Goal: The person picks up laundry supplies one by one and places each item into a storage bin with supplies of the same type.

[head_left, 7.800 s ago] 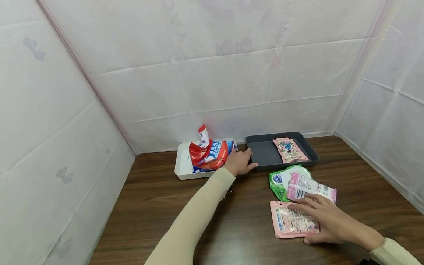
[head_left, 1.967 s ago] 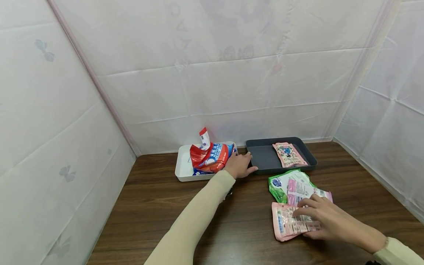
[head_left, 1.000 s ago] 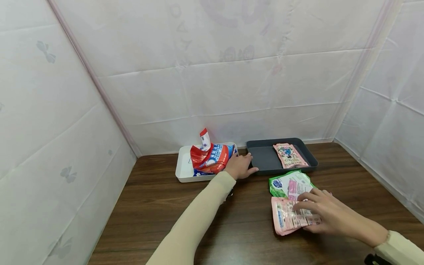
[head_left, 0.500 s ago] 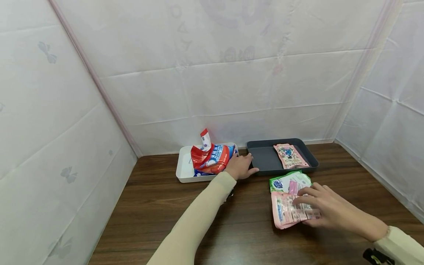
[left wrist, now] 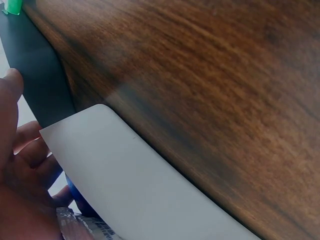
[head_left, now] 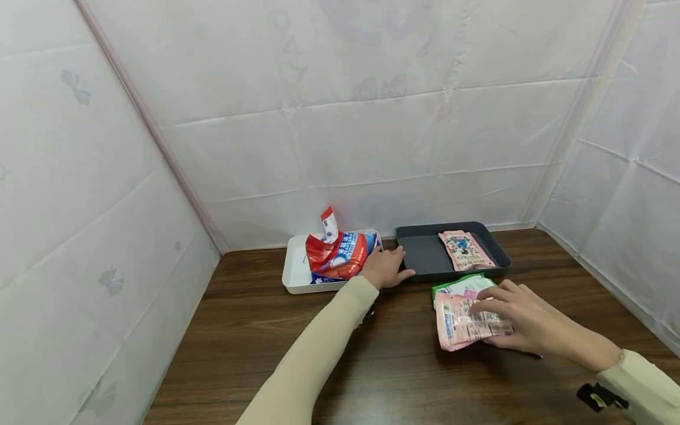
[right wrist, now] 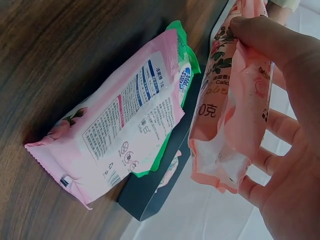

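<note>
My right hand (head_left: 536, 321) pinches a pink floral pouch (head_left: 451, 324) between thumb and fingers, raised off the table. In the right wrist view the pouch (right wrist: 232, 105) hangs beside a pink-and-white packet (right wrist: 130, 120), which lies on a green-edged bag (right wrist: 187, 60). From the head, the lifted pouch hides much of that green-edged bag (head_left: 464, 286). My left hand (head_left: 382, 265) rests where the white tray (head_left: 294, 262) and the dark grey tray (head_left: 422, 251) nearly meet. Its thumb touches the dark tray; its fingers are at the white tray's corner, partly hidden in the left wrist view.
A red-and-blue bag (head_left: 345, 254) lies in the white tray, over a dark blue package (head_left: 321, 277). Another pink floral pouch (head_left: 466, 251) lies in the dark tray. White sheeting (head_left: 319, 147) walls the back and both sides of the wooden table (head_left: 255, 330).
My right hand has taken hold of the pink pouch, lifted it and moved it away from me, over the green-edged bag. My left hand has stayed at the trays.
</note>
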`<state>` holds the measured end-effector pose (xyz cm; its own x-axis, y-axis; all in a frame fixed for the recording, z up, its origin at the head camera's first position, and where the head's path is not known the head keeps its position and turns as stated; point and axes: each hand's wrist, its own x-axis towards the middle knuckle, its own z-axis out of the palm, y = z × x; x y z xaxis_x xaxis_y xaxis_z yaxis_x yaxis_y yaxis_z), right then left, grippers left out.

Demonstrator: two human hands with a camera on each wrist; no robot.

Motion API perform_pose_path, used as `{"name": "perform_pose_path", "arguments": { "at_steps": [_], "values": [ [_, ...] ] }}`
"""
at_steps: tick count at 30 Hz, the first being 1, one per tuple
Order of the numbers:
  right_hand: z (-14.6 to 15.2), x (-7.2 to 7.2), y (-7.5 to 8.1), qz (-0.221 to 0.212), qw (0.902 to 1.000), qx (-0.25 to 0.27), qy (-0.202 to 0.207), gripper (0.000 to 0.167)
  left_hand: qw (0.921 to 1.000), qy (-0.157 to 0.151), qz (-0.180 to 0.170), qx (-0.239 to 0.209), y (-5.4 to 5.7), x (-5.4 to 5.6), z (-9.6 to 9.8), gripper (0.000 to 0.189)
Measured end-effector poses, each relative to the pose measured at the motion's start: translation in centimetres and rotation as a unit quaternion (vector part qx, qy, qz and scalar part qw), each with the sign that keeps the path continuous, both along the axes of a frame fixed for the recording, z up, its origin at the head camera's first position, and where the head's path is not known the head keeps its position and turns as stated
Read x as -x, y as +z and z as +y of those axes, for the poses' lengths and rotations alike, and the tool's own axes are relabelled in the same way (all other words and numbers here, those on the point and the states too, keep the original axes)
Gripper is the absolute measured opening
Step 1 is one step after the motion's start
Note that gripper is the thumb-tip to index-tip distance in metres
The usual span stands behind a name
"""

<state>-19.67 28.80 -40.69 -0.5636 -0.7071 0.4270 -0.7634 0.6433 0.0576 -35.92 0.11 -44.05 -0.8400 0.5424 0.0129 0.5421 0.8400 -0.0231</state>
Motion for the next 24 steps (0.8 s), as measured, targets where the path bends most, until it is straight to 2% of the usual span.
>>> {"name": "perform_pose_path", "arguments": {
  "at_steps": [6,15,24],
  "values": [
    [-0.1,0.4,0.2,-0.005,1.0,0.004,-0.007,0.051,0.9999,-0.005,-0.008,-0.007,0.0,-0.1,-0.1,0.067],
    [-0.1,1.1,0.6,-0.003,0.9999,0.0,-0.015,0.052,1.0,-0.007,0.002,-0.007,-0.3,0.5,-0.1,0.067],
    [-0.2,1.9,0.8,-0.004,0.9997,-0.003,-0.022,0.05,0.9999,-0.01,-0.006,-0.007,-0.2,0.3,-0.2,0.067]
  ]
}}
